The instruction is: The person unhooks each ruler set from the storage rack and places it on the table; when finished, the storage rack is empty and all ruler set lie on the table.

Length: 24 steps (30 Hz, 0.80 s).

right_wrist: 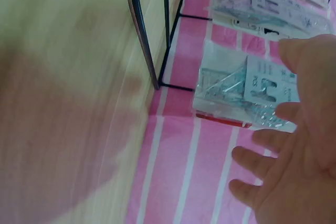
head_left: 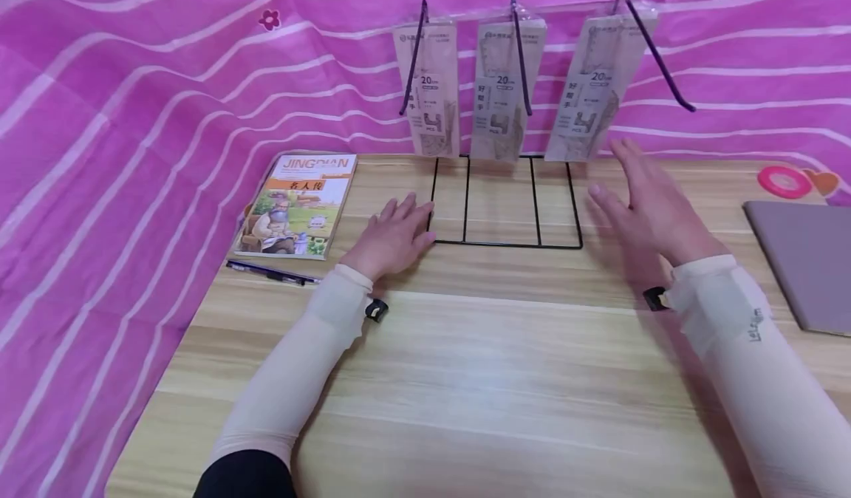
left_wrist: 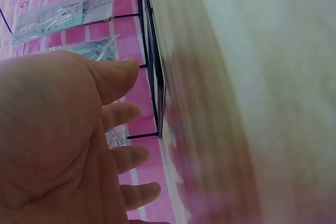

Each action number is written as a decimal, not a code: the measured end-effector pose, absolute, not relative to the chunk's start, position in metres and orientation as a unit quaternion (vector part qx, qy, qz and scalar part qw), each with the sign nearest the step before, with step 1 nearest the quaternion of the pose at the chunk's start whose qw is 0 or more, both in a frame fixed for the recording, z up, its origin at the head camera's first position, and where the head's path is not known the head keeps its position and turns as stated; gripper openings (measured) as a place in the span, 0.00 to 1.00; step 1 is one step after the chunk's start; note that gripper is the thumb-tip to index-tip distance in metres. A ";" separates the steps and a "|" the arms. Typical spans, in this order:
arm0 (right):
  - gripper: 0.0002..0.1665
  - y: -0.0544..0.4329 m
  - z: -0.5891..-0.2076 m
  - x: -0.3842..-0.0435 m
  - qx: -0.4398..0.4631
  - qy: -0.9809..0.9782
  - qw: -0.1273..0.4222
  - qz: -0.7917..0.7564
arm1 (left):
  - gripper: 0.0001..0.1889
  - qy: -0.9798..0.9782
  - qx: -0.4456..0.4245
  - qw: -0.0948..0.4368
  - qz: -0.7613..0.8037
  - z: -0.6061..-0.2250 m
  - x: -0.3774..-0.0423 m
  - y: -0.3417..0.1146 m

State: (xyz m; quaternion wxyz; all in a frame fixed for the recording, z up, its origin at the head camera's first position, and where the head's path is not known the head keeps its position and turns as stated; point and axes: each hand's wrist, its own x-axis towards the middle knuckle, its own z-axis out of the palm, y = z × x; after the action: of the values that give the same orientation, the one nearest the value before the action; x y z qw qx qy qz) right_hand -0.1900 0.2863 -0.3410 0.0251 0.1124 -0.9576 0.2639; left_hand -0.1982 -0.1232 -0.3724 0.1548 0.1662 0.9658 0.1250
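A black wire display rack stands at the back of the table, its base point(head_left: 508, 245) flat on the wood. From its hooks hang three clear packets of rulers printed "20 cm": a left packet point(head_left: 435, 125), a middle packet point(head_left: 488, 114) and a right packet point(head_left: 578, 106). My left hand point(head_left: 392, 236) lies with fingers spread, fingertips right at the left bar of the base. Raised and holding nothing, my right hand point(head_left: 654, 206) is beside the right packet, fingers extended. In the right wrist view that hand overlaps the nearest packet point(right_wrist: 226, 85).
On the left lie a book point(head_left: 299, 210) with an illustrated cover and dark pens point(head_left: 266, 271) in front of it. A grey flat folder-like item point(head_left: 807, 261) is at the right, with a pink ring point(head_left: 784, 182) behind it. Pink striped cloth point(head_left: 166, 151) hangs behind.
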 end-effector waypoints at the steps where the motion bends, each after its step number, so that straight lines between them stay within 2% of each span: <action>1: 0.49 0.287 -0.340 -0.193 0.115 -0.955 0.033 0.270 | 0.36 0.965 0.170 0.157 0.123 -0.372 -0.199 -0.123; 11: 0.47 0.287 -0.338 -0.219 0.140 -0.919 0.106 0.352 | 0.34 0.958 0.187 0.177 0.124 -0.376 -0.205 -0.123; 17: 0.46 0.283 -0.335 -0.228 0.140 -0.904 0.123 0.385 | 0.34 0.956 0.182 0.188 0.130 -0.379 -0.206 -0.126; 24: 0.45 0.285 -0.332 -0.233 0.128 -0.901 0.117 0.397 | 0.34 0.955 0.185 0.188 0.139 -0.380 -0.208 -0.125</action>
State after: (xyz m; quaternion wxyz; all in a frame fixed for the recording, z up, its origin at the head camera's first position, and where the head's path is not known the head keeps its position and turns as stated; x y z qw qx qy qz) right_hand -0.2327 0.2848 -0.3315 0.1167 0.1276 -0.9013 0.3973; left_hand -0.2078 -0.1252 -0.3796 0.1877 0.1850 0.9545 0.1393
